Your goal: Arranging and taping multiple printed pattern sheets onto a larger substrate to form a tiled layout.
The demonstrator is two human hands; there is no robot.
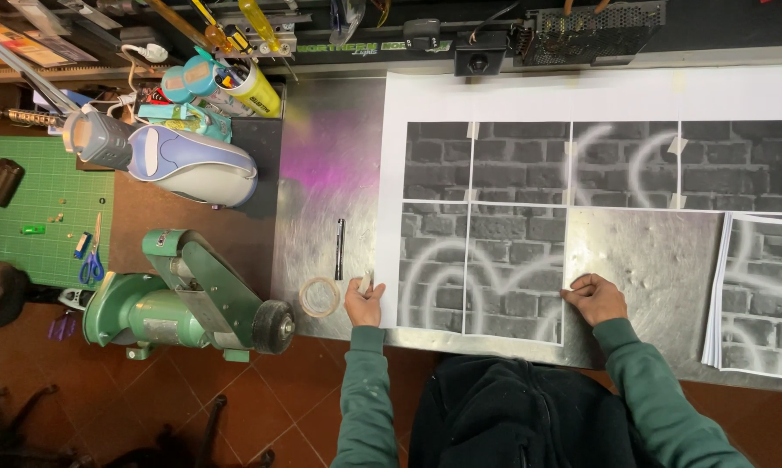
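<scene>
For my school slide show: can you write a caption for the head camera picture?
Two hands, left hand and right hand, press the lower corners of taped-together brick-wall prints on a metal table.

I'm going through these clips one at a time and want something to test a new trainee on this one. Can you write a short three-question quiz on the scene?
1. True or false: the left hand rests on the left edge of the brick-pattern prints.
2. What lies nearest the left hand on the metal table? A) scissors B) roll of clear tape C) green belt sander
3. Fill in: the right hand presses the lower ___ corner of the joined prints.

Key
1. True.
2. B, the roll of clear tape, beside a black pen.
3. Right.
</scene>
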